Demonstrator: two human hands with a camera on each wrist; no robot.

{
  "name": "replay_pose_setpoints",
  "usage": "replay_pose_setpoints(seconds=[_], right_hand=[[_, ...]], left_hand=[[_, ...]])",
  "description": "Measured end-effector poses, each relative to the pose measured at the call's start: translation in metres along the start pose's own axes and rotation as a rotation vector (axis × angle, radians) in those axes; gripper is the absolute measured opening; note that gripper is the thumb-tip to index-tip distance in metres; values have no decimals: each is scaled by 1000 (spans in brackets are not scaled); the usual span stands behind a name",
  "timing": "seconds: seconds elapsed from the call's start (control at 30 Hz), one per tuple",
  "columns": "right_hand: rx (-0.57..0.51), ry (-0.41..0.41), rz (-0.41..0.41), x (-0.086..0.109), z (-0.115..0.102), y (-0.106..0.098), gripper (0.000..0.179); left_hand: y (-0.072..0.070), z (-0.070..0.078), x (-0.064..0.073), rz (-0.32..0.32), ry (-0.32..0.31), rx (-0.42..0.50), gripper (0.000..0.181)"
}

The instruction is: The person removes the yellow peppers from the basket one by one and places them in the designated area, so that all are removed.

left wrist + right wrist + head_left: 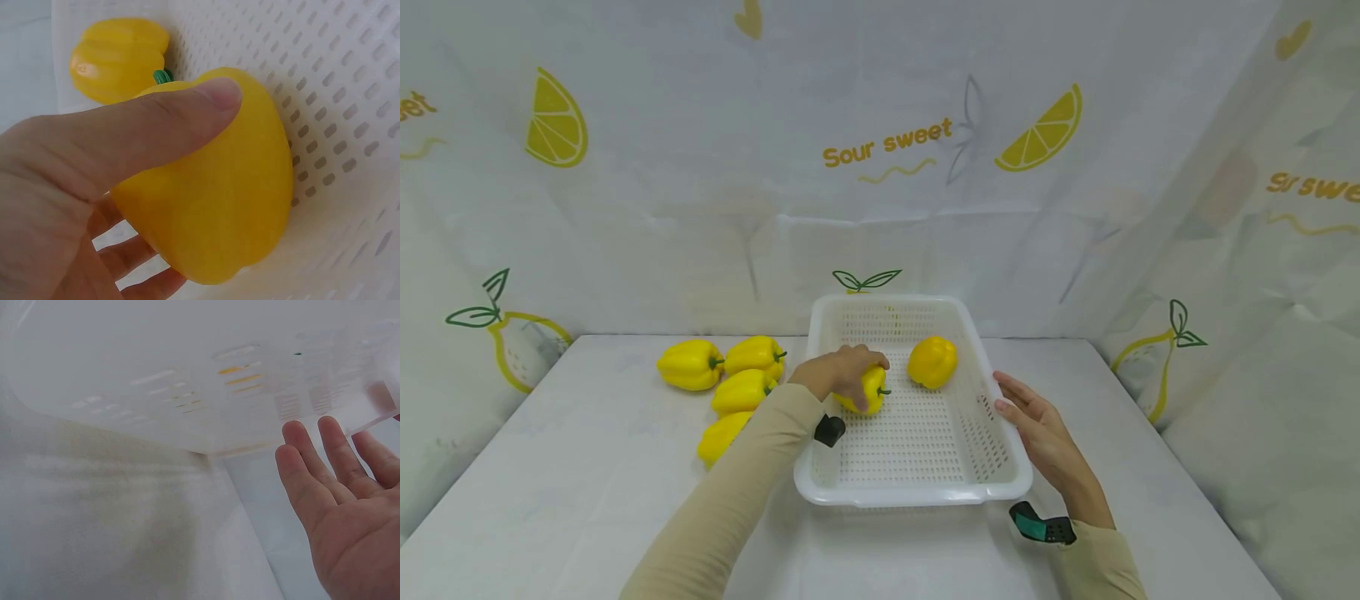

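My left hand holds a yellow bell pepper inside a white perforated basket, over its left part. In the left wrist view the thumb lies across the pepper and the other fingers are partly hidden behind it. A second yellow bell pepper lies in the basket toward the back right. At the basket's right side, my right hand touches the rim with its fingertips. The right wrist view shows that hand with its fingers extended beside the basket's outer wall.
Several yellow bell peppers lie on the white table left of the basket, partly covered by the left sleeve. A white printed cloth hangs behind and along the sides of the table.
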State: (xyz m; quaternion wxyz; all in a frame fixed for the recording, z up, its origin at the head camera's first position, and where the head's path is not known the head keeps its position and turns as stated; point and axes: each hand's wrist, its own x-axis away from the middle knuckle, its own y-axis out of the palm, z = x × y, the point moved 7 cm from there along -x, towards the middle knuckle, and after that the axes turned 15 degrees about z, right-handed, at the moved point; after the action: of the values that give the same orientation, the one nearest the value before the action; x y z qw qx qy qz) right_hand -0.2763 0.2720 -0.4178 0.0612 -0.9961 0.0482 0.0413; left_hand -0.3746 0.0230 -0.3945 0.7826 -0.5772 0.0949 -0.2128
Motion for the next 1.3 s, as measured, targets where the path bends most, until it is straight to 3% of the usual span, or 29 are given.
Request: replay_pose_setpoints(seconds=[0.17, 0.4, 0.67, 0.9, 1.3], right_hand=[[-3, -3, -1, 0, -1, 2, 64], [-8, 2, -6, 0, -1, 3, 64], [9, -2, -4, 2, -3, 2, 64], [12, -8, -3, 3, -3, 2, 64], [26, -21, -7, 2, -3, 0, 63]], left_hand=[[2, -1, 1, -13, 4, 1, 76], [1, -1, 1, 22, 31, 56, 75], [-10, 4, 2, 98, 93, 168, 77], [-19, 4, 3, 162, 97, 264, 79], [-32, 7, 11, 207, 155, 291, 79]])
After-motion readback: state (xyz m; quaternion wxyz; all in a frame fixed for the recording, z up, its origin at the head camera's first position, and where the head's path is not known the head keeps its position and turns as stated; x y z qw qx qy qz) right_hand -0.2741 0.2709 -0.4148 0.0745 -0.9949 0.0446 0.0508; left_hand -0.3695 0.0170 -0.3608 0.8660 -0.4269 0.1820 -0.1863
